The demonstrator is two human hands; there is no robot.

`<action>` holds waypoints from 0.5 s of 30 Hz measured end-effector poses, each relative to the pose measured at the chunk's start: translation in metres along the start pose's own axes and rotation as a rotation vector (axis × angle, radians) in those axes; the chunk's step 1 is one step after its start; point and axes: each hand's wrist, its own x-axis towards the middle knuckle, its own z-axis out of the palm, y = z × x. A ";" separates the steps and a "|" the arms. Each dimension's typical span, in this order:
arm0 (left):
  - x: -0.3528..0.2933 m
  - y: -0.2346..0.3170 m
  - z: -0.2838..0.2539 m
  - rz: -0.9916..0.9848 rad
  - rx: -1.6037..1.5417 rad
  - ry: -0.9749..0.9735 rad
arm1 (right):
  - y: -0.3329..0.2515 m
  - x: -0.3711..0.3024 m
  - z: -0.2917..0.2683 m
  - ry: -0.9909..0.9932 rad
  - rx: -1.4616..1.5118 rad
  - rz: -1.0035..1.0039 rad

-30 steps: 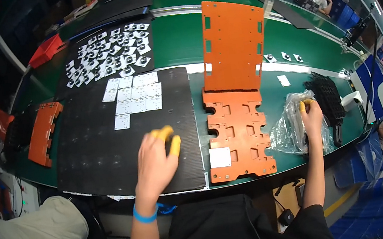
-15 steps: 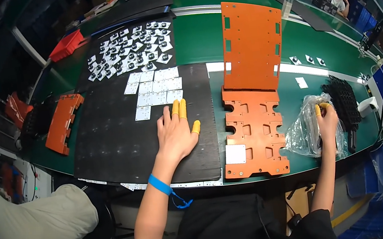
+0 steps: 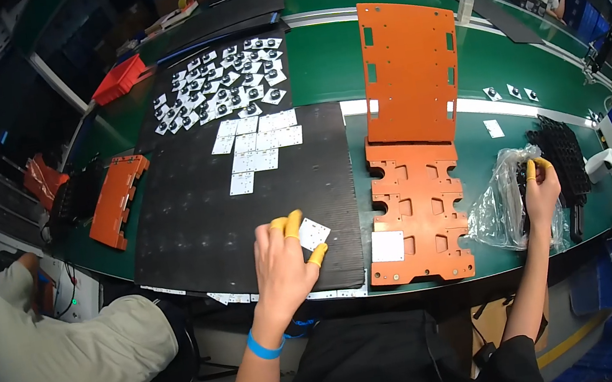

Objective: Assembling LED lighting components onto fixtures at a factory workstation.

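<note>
My left hand (image 3: 283,267), with yellow finger cots, pinches a small white square circuit board (image 3: 314,232) between thumb and fingers above the black mat (image 3: 195,229). More white boards (image 3: 257,140) lie edge to edge on that mat, farther out. On the right, my right hand (image 3: 542,191) is closed at the mouth of a clear plastic bag (image 3: 507,203); dark pieces show inside, but what the fingertips hold is hidden. Between my hands is an orange fixture (image 3: 418,211) with its lid (image 3: 411,73) raised. One white board (image 3: 388,246) sits in its near left corner.
Many boards with black lens-like parts (image 3: 219,86) cover the far end of the mat. Several similar ones (image 3: 515,92) lie at the right, near a black tray (image 3: 560,157). A second orange fixture (image 3: 119,202) and a red bin (image 3: 117,80) stand left. A person (image 3: 84,328) sits at my left.
My left hand has drawn back toward me with one white board from the right of the laid-out group. My right hand remains at the bag. The whole view has shifted slightly.
</note>
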 end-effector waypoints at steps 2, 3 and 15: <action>-0.011 -0.005 0.007 -0.072 0.081 -0.052 | -0.001 -0.001 0.000 0.025 0.027 0.038; -0.015 -0.007 0.009 -0.066 0.066 -0.034 | -0.004 -0.001 -0.001 0.043 0.053 0.043; -0.036 0.022 0.007 -0.409 -1.101 0.011 | -0.167 -0.095 -0.051 -0.359 0.850 -0.239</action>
